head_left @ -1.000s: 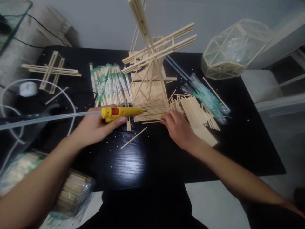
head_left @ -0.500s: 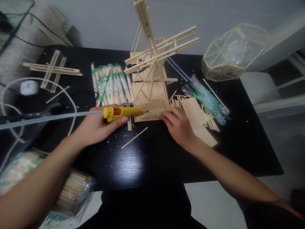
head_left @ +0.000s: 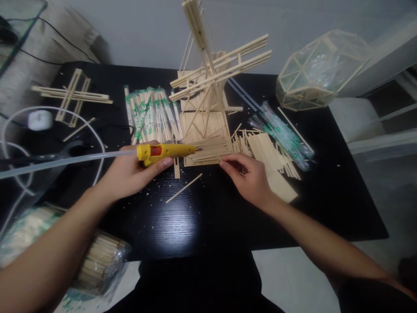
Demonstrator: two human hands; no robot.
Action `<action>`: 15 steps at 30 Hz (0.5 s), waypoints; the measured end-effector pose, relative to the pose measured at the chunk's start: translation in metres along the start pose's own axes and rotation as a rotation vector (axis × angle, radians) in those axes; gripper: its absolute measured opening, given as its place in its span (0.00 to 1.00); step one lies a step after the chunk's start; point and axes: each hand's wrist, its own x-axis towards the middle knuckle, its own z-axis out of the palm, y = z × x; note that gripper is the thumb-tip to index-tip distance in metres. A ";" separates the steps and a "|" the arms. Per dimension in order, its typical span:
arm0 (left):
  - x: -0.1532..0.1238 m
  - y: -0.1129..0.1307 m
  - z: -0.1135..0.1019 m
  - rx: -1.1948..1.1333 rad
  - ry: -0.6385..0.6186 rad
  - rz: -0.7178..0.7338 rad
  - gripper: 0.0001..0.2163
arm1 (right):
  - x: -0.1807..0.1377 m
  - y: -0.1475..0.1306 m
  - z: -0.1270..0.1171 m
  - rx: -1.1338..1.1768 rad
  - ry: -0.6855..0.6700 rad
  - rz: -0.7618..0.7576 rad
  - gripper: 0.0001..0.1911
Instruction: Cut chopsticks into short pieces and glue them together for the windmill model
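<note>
My left hand (head_left: 133, 171) is closed round a yellow hot glue gun (head_left: 169, 151), its nozzle pointing right over the front of a wooden stick model (head_left: 203, 124). A long translucent glue stick (head_left: 74, 160) runs out of the gun's back to the left. At the model's front right corner, my right hand (head_left: 249, 176) pinches the end of a thin wooden stick (head_left: 208, 162), which lies along the front edge. The model has a slatted base, a layer of loose-looking sticks at the front and tall crossed blades (head_left: 224, 71) above.
Wrapped chopsticks (head_left: 153, 113) lie left of the model. On the right are cut sticks, thin wooden sheets (head_left: 265, 152), plastic wrappers (head_left: 286, 137) and a faceted frame (head_left: 321, 71). A crossed stick frame (head_left: 73, 95) and white cable (head_left: 102, 148) lie left; bagged sticks (head_left: 100, 261) sit front left.
The glue gun has shifted slightly left, away from my right hand. My right hand has moved a little down and right, and the stick in its fingers has dropped toward the model's front edge.
</note>
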 end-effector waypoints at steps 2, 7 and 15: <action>-0.002 -0.003 0.001 -0.005 0.000 -0.006 0.09 | 0.000 0.001 0.000 0.181 -0.043 0.119 0.06; -0.005 -0.006 0.002 -0.060 -0.009 -0.029 0.10 | 0.003 0.001 0.002 0.562 -0.234 0.343 0.10; -0.003 -0.003 0.003 -0.122 -0.010 -0.022 0.09 | 0.002 0.002 0.005 0.776 -0.366 0.460 0.12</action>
